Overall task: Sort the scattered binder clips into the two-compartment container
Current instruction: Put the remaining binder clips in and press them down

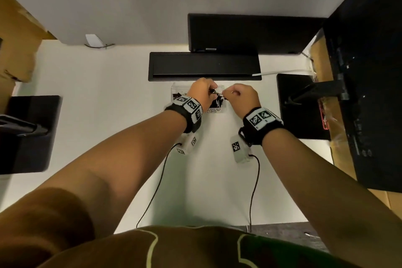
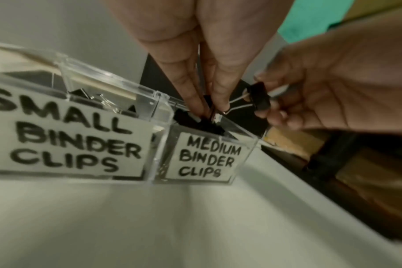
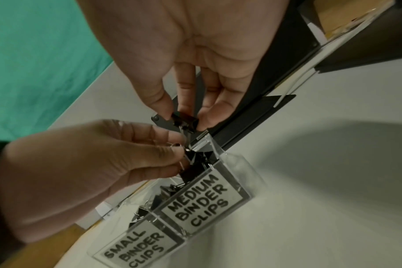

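Observation:
A clear two-compartment container point(image 1: 178, 89) stands on the white desk. Its labels read SMALL BINDER CLIPS point(image 2: 64, 137) and MEDIUM BINDER CLIPS point(image 2: 207, 159), and black clips lie in both compartments. Just above the medium compartment point(image 3: 239, 163), my right hand point(image 3: 186, 118) pinches the black body of a binder clip point(image 2: 260, 98). That clip's wire handles point(image 2: 238, 103) reach across to my left hand point(image 2: 212, 109), which pinches wire handles between thumb and finger. I cannot tell whether the left hand also holds a second clip. In the head view both hands point(image 1: 212, 92) point(image 1: 226, 94) meet over the container.
A long black slot point(image 1: 204, 66) runs just behind the container, with a black monitor base point(image 1: 250, 32) beyond it. Black stands sit at the left point(image 1: 28, 132) and right point(image 1: 302, 104). Cardboard boxes flank the desk. Two thin cables point(image 1: 156, 191) trail from my wrists.

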A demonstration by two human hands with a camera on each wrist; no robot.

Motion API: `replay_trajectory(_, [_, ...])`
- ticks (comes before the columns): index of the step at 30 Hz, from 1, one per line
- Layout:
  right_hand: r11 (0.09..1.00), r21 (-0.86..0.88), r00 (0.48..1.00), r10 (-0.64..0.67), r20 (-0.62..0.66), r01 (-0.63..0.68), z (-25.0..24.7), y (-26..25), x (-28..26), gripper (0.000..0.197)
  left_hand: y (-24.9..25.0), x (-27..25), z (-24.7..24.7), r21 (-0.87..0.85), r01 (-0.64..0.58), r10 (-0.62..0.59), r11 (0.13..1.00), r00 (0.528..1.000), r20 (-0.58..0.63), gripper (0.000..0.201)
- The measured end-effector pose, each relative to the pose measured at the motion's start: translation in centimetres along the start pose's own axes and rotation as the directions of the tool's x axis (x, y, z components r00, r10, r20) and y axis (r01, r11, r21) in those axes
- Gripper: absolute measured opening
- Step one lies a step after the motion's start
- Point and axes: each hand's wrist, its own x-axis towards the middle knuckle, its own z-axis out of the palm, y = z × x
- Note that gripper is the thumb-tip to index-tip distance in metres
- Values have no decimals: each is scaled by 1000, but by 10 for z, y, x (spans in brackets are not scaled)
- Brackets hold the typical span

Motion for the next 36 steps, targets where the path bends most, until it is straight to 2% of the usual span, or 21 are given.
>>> replay_trajectory(4, [997, -79, 1000, -4, -8, 3, 8, -6, 10, 16, -13, -1, -1, 207, -117, 118, 971, 993, 7, 34])
replay_trajectory(7, [992, -116, 999, -49, -20, 46, 14, -11, 14, 23, -22, -1, -4, 390, -182, 187, 903, 982, 25, 30])
replay_trajectory(11, [981, -180, 997, -78, 4, 78, 24, -18, 16, 24, -30, -6, -2, 511, -254, 234, 821, 967, 103, 29])
replay_trajectory(13, [964, -248, 995, -85, 44, 93, 29, -18, 16, 26, -32, -8, 0, 513, -267, 263, 816, 961, 82, 29])
replay_trajectory(16, [938, -324, 992, -107, 73, 125, 34, -13, 17, 28, -35, -10, -2, 438, -220, 249, 872, 968, -9, 30])
replay_trajectory(21, [968, -242, 997, -57, 51, 68, 33, -2, 19, 22, -49, -15, -16, 266, -107, 154, 958, 974, -165, 24])
replay_trajectory(24, [960, -224, 985, -170, 22, 170, 32, -3, 13, 19, -59, -18, -25, 198, -39, 84, 979, 971, -225, 22])
replay_trajectory(26, [931, -252, 965, -253, 72, 262, 35, -6, 8, 26, -63, -21, -28, 182, 2, 41, 983, 971, -235, 25])
replay_trajectory(29, [870, -361, 941, -289, 177, 336, 43, -1, 3, 31, -64, -25, -26, 205, -3, 40, 979, 983, -178, 36])
replay_trajectory(36, [874, -354, 943, -298, 150, 332, 52, -1, 5, 24, -64, -34, -18, 289, -53, 103, 956, 982, -160, 32])
